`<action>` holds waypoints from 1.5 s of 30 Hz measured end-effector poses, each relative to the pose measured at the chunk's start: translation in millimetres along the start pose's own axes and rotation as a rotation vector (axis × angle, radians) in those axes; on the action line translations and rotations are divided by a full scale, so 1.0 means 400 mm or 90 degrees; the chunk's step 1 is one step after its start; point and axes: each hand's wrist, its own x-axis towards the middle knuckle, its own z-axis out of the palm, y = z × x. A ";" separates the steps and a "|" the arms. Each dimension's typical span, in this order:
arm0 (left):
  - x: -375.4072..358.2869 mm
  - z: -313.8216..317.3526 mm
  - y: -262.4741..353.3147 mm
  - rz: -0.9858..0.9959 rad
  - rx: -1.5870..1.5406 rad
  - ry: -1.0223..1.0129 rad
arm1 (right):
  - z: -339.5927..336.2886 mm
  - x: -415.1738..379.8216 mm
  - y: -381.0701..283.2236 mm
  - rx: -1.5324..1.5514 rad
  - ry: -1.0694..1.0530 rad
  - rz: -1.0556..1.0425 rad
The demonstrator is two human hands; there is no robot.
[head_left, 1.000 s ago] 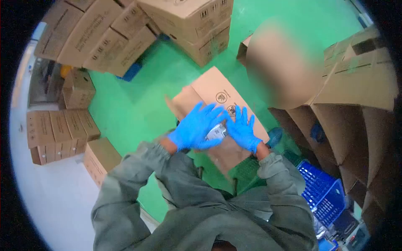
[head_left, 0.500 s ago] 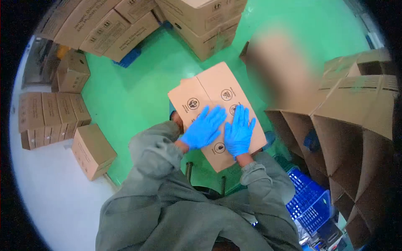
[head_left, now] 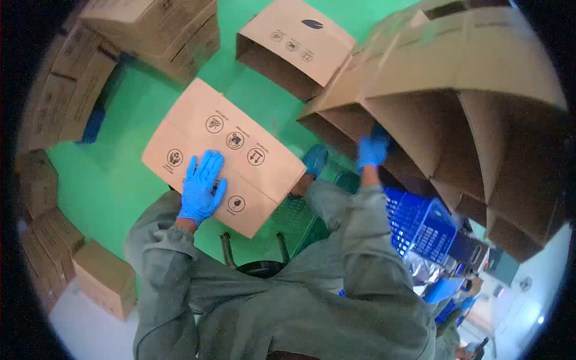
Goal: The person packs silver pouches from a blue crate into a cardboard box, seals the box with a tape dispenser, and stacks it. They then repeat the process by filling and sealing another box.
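Note:
A closed tan carton [head_left: 198, 114] with printed handling symbols lies tilted across in front of my knees. My left hand [head_left: 203, 187], in a blue glove, rests flat on its top face, fingers stretched out. Out to the right, my gloved right hand [head_left: 372, 153] reaches to the mouth of one of the open cartons [head_left: 414, 120]. Its fingertips are right at a dark blue thing [head_left: 380, 133] in the shadow there; I cannot tell whether they grip it.
An open-ended carton [head_left: 297, 45] lies on the green floor [head_left: 120, 180] ahead. Stacked cartons [head_left: 162, 36] stand at the upper left, more cartons [head_left: 105, 279] at the lower left. A blue basket [head_left: 420, 225] sits by my right leg. Stool legs [head_left: 228, 249] show below the carton.
My right hand has left the carton and moved right to the open cartons. The left hand stays on the carton, which now lies turned and further left. The view has swung right.

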 end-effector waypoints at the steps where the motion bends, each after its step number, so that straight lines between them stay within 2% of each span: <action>1: -0.006 -0.004 -0.010 -0.013 0.009 -0.001 | 0.138 0.038 0.075 -0.028 -0.025 -0.010; 2: -0.008 -0.008 -0.014 -0.047 0.022 0.007 | 0.269 0.074 0.148 -0.056 -0.050 -0.020; 3: -0.003 -0.012 -0.007 -0.038 -0.030 0.001 | 0.295 0.105 0.166 0.020 -0.105 0.041; 5: -0.010 -0.018 -0.016 -0.032 -0.066 0.021 | 0.311 0.154 0.172 0.258 -0.128 0.170; 8: -0.018 -0.003 -0.021 -0.018 -0.038 0.040 | 0.335 0.212 0.120 0.715 -0.083 0.358; 10: -0.025 -0.001 -0.022 -0.037 -0.032 0.040 | 0.294 0.186 0.070 0.950 -0.085 0.425; 14: -0.020 0.004 -0.030 -0.003 -0.037 0.035 | 0.022 0.034 -0.042 1.127 -0.203 0.428; 15: -0.022 0.009 -0.025 -0.001 -0.024 0.043 | -0.050 -0.006 -0.058 1.129 -0.242 0.426; 16: -0.022 0.011 -0.024 0.013 -0.029 0.050 | -0.185 -0.060 -0.099 1.166 -0.234 0.509; 17: -0.025 0.013 -0.027 0.015 -0.028 0.056 | -0.273 -0.114 -0.115 1.048 -0.263 0.512; 18: -0.028 0.014 -0.026 0.013 -0.026 0.063 | -0.365 -0.175 -0.144 1.115 -0.263 0.519; 19: -0.029 0.012 -0.029 0.018 -0.025 0.073 | -0.453 -0.226 -0.175 1.109 -0.252 0.477; 20: -0.033 0.011 -0.029 0.021 -0.021 0.070 | -0.491 -0.275 -0.192 1.209 -0.257 0.394; 22: -0.041 0.011 -0.023 0.028 -0.021 0.076 | -0.564 -0.342 -0.265 1.255 -0.249 0.226; 24: -0.035 0.009 -0.015 0.010 -0.018 0.078 | -0.576 -0.387 -0.355 1.188 -0.213 0.067; 25: -0.032 0.011 -0.016 0.016 -0.019 0.100 | -0.520 -0.394 -0.410 0.983 -0.212 -0.055; 26: -0.036 0.020 -0.025 0.031 -0.012 0.108 | -0.532 -0.424 -0.453 1.136 -0.148 0.079; 27: -0.041 0.029 -0.029 0.039 0.000 0.115 | -0.538 -0.414 -0.454 1.137 -0.135 0.055; 29: -0.055 0.037 -0.018 0.031 -0.027 0.124 | -0.550 -0.428 -0.451 1.150 -0.152 0.108; 30: -0.055 0.044 -0.010 0.018 0.000 0.120 | -0.521 -0.428 -0.447 1.079 -0.104 0.059; 32: -0.027 -0.009 0.007 0.008 0.042 0.131 | -0.520 -0.421 -0.454 1.106 -0.095 0.048; 34: -0.024 -0.090 0.060 -0.185 -0.330 -0.023 | -0.527 -0.419 -0.453 1.136 -0.107 0.049; 37: -0.021 -0.206 0.174 -0.162 -0.297 -0.077 | -0.560 -0.417 -0.454 1.093 -0.138 0.042; 38: -0.014 -0.181 0.156 -0.162 -0.297 -0.075 | -0.564 -0.420 -0.458 1.092 -0.135 0.045; 40: 0.020 -0.099 0.090 -0.206 -0.455 -0.011 | -0.584 -0.414 -0.460 1.092 -0.128 0.047; 41: 0.029 -0.086 0.071 -0.204 -0.453 -0.007 | -0.597 -0.404 -0.460 1.085 -0.158 0.054; 43: 0.046 -0.054 0.031 -0.434 -0.843 -0.051 | -0.599 -0.384 -0.467 1.079 -0.188 0.067; 44: 0.065 -0.034 0.009 -0.407 -0.761 -0.033 | -0.591 -0.373 -0.473 0.981 -0.192 0.039; 45: 0.085 -0.019 -0.030 -0.406 -0.762 -0.036 | -0.584 -0.360 -0.478 0.881 -0.195 0.011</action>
